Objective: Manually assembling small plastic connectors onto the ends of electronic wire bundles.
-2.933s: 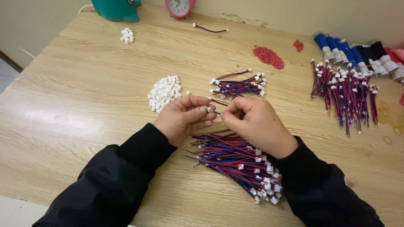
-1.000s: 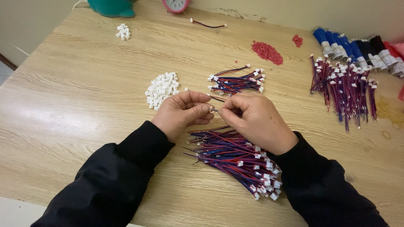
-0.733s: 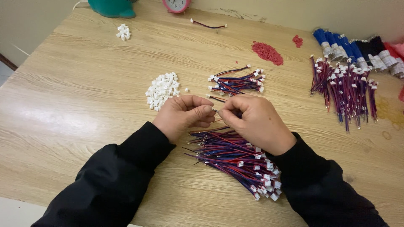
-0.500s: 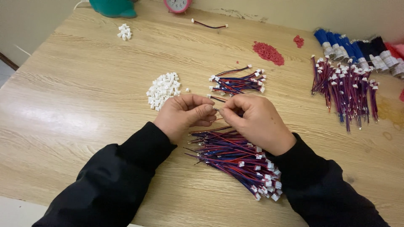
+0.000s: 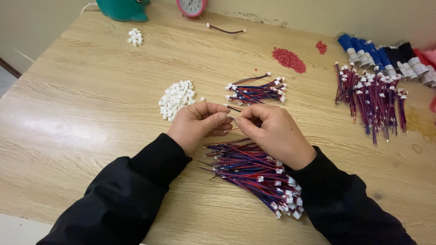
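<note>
hands meet over the middle of the pale wooden table (image 5: 91,104) — the left hand (image 5: 197,124) is curled nearly closed, thumb and forefinger pinched on something small and white at its tips, too small to tell exactly what, while the right hand (image 5: 272,131) is likewise pinched shut on the end of a thin red and blue wire (image 5: 235,109) that runs between the two sets of fingertips. just below the hands lies a thick bundle of red and blue wires with white plug ends (image 5: 254,174), partly under the right wrist. a small heap of white plastic connector housings (image 5: 176,99) sits just beside the left hand, and a smaller bunch of finished red and blue wires (image 5: 256,90) lies just beyond the fingertips — near, not touching. far right rests a spread of purple-red wires (image 5: 372,97).
</note>
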